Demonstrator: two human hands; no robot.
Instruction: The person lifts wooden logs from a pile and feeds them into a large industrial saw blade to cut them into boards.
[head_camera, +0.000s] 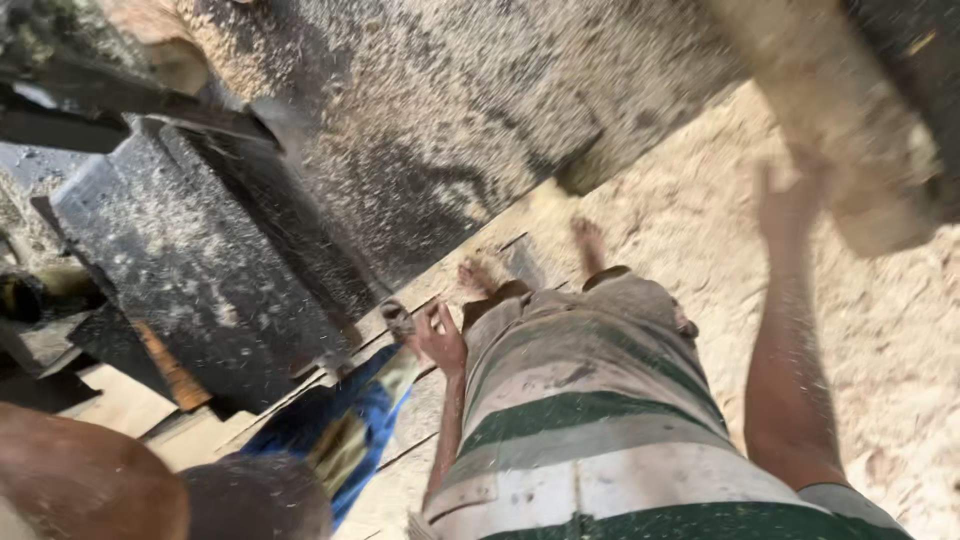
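Head view looks steeply down my striped green-and-white shirt (590, 440) to bare feet on sawdust-covered ground (880, 330). I see my right hand (790, 200) raised at the end of a straight arm, pressed against the pale, sawdust-coated wooden log (850, 130) that slants across the upper right corner. The picture is blurred there, so I cannot tell whether the fingers are curled around the log or only laid flat on it; hand and log do touch, with the log lying just above and outward of the palm.

My left hand (440, 340) hangs low beside my hip with the fingers loosely bent, close to a small grey object (398, 318); I cannot tell whether it grips that or merely sits next to it.

A dark, dust-speckled machine table (400, 130) fills the upper left, its long edge running diagonally down past my left hand. Below that edge lie pale wooden planks (130, 400) and a blue-and-yellow cloth bundle (340, 430). Open room lies to the right, across the sawdust; the left side is crowded by the table and planks.
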